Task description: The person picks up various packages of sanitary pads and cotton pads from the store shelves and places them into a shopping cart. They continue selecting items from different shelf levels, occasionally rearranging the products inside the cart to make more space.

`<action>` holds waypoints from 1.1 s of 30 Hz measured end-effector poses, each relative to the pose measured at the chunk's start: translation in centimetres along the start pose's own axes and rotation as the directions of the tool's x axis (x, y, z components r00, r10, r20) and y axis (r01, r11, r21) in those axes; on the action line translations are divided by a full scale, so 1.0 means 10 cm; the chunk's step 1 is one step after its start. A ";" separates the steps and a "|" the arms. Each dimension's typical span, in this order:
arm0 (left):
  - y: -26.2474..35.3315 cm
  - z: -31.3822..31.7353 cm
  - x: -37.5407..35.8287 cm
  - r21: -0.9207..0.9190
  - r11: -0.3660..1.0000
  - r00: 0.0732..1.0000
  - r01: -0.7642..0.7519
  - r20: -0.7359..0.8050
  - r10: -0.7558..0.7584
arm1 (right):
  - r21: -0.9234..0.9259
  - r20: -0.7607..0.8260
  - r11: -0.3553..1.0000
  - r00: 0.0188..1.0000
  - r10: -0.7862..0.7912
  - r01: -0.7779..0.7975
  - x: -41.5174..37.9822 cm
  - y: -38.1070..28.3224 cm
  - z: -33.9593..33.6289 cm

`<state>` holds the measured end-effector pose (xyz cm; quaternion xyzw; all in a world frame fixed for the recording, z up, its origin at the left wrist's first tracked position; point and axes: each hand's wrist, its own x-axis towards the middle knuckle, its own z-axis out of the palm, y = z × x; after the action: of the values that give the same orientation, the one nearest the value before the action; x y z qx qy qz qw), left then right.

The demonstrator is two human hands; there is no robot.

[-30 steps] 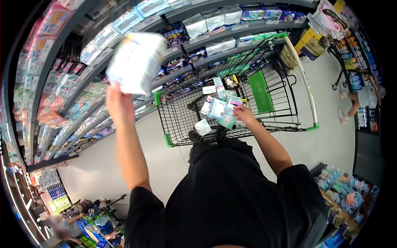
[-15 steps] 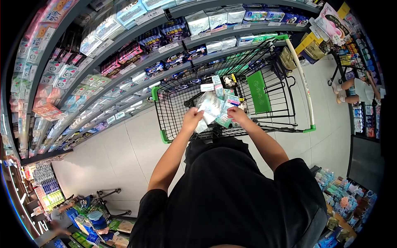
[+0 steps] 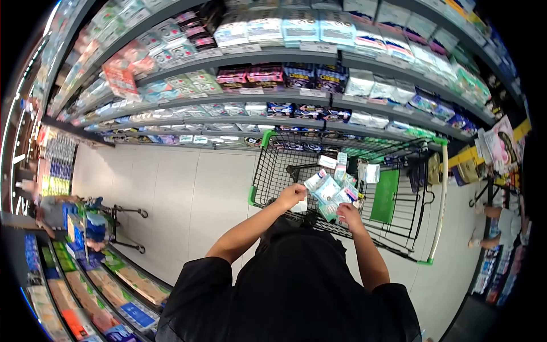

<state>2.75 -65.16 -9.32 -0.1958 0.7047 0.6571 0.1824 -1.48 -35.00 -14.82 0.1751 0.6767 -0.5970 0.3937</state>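
A black wire shopping cart point(image 3: 257, 171) with green corners stands in front of me, holding several small packets and boxes. My left hand point(image 3: 292, 195) is over its near side with the fingers curled. Beside that hand are a pale blue packet point(image 3: 327, 190) with a round print and a white item point(image 3: 299, 204) lower down. My right hand point(image 3: 349, 215) is at the right edge of the packet pile, its fingers bent in. What either hand grips, if anything, is too small to make out. Farther right in the cart sits a whitish packet point(image 3: 369, 172).
Shelves point(image 3: 296, 94) of packaged goods curve along the far side of the aisle. The cart's green panel point(image 3: 386, 196) is on the right. At lower left a person point(image 3: 54, 214) is by another loaded cart point(image 3: 94, 228). Someone's legs point(image 3: 490, 228) show at far right.
My view has turned, so the cart appears farther right and lower. The clear whitish packet has left my left hand. A whitish packet now lies where the dark box showed.
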 end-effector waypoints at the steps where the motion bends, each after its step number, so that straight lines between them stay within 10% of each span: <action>1: -0.03 -0.05 0.02 0.011 1.000 1.000 0.017 -0.021 -0.017 | 0.001 0.000 1.000 1.000 0.008 -0.008 0.01 -0.04 0.02; 19: 1.13 -2.27 0.28 -0.263 0.882 0.906 -0.390 -0.279 0.318 | 0.064 0.118 0.911 0.903 -0.413 0.408 0.05 -2.28 1.68; 22: 1.77 -2.76 0.28 -0.056 0.806 0.749 -0.590 -0.412 0.519 | 0.062 0.139 0.822 0.811 -0.569 0.566 -0.17 -3.15 2.26; 26: 2.80 -3.49 0.26 0.381 0.527 0.314 -0.760 -0.494 0.810 | 0.070 0.194 0.629 0.608 -0.770 0.774 -0.36 -4.36 3.09; 33: 3.80 -4.07 0.45 0.574 0.335 0.132 -0.747 -0.365 0.921 | -0.027 0.149 0.277 0.278 -0.949 0.961 -0.32 -5.71 4.16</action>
<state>-20.68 -103.65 23.71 0.0492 0.7788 0.4331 -0.4511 -26.41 -86.50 26.77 -0.3182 0.6573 -0.6832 0.0010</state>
